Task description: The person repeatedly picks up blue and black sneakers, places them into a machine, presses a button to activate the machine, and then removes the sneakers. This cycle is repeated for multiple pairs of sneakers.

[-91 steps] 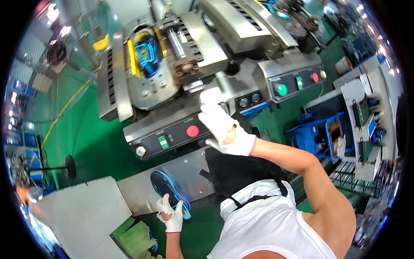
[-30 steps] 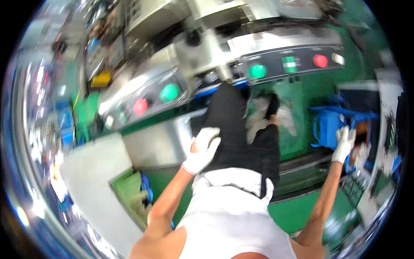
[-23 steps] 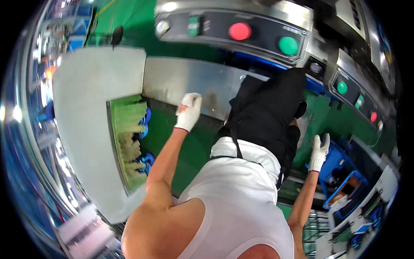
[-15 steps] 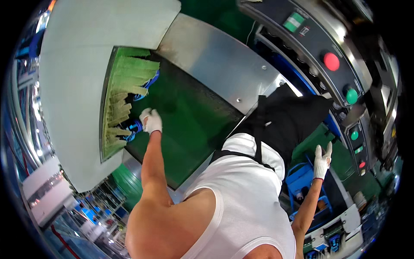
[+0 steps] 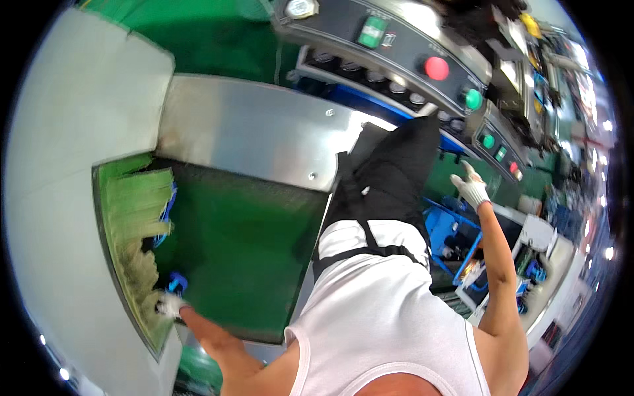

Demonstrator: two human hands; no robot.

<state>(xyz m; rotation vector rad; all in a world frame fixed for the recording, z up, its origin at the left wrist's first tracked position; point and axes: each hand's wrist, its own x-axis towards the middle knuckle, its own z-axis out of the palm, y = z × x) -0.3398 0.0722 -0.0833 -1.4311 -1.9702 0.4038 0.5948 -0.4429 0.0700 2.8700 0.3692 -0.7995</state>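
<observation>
My left hand (image 5: 172, 306), in a white glove, is at the near end of a green strip curtain (image 5: 135, 218) hanging over a machine opening. Its fingers reach in among the strips, partly hidden and blurred, so what they hold, if anything, does not show. Just beyond it a blue object (image 5: 177, 282) lies on the green belt (image 5: 238, 244). Farther along, looped blue pieces (image 5: 164, 221) poke out from under the strips. Out to the right, my gloved right hand (image 5: 471, 189) hangs in the air, fingers apart and holding nothing.
A steel plate (image 5: 244, 125) borders the belt's far side. Ahead stands a dark control panel (image 5: 409, 49) with red and green buttons. A blue crate (image 5: 456, 231) with small items sits below my right arm. The machine's pale housing (image 5: 59, 119) rises at left.
The view has swung to the right. My left hand has moved from over the belt to the curtain's near end. My right hand stays raised at the right, fingers still apart.
</observation>
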